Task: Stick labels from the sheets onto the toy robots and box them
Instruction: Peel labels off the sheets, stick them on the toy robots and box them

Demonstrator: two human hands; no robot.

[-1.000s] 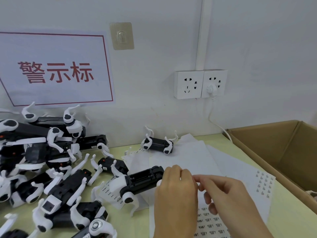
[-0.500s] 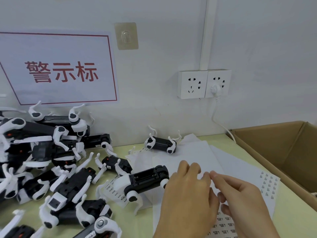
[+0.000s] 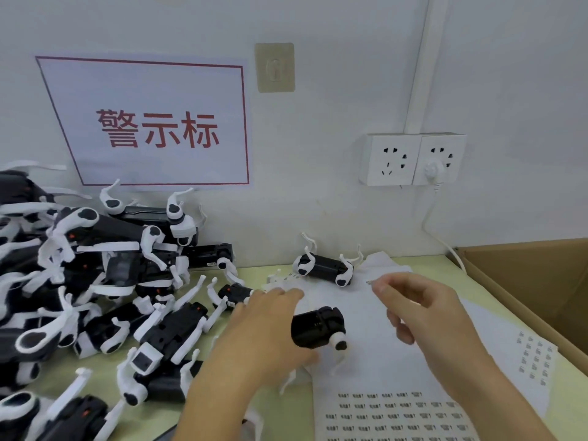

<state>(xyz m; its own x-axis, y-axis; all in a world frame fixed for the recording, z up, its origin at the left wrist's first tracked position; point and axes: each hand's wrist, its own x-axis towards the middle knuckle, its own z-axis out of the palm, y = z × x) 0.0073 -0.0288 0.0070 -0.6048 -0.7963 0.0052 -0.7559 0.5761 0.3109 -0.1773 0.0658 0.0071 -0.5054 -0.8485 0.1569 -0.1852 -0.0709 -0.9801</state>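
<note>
My left hand [image 3: 267, 332] grips a black toy robot [image 3: 318, 329] at frame centre, over the label sheet [image 3: 391, 409] on the desk [image 3: 569, 405]. My right hand [image 3: 420, 310] pinches a tiny label [image 3: 370, 282] between thumb and forefinger, above it. More robots [image 3: 105, 297] are piled at left; the cardboard box [image 3: 537, 281] sits at right.

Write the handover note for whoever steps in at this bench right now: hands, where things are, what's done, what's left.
Left hand: grips the toy robot, lying over the paper in front.
Right hand: pinches one small label between thumb and forefinger, raised above the paper, not yet on the toy.
Label sheet: flat near the front edge, many labels left; a second sheet beside the box.
Pile of toy robots: at left, against the wall; one lone toy behind the sheets.
Cardboard box: at right, open; its contents are out of view.
Left to do: stick this label, box the toy, then work through the pile.
</note>
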